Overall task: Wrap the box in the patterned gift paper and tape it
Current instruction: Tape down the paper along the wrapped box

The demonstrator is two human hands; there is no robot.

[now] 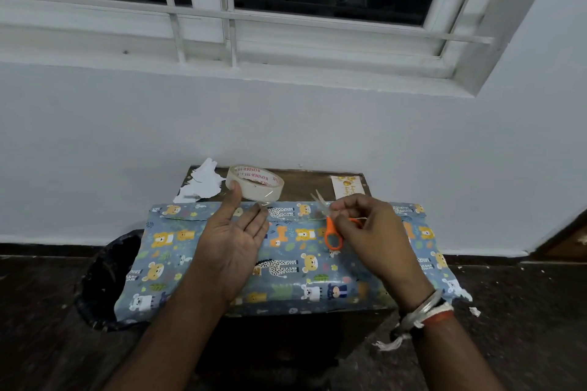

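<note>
The box lies on a small dark table, covered by blue gift paper [286,267] printed with bears and other animals. My left hand [233,238], palm up above the paper's middle, pinches a roll of clear tape [255,183] between thumb and fingertips. My right hand [374,232] grips small orange-handled scissors [332,232], blades pointing up and away, and its fingertips seem to pinch a short strip of tape. The scissors hover just above the paper's far edge.
Torn white paper scraps [201,184] lie at the table's [301,184] far left corner, and a small white card [346,186] at its far right. A black-lined bin [108,276] stands on the floor at the left. A white wall rises right behind the table.
</note>
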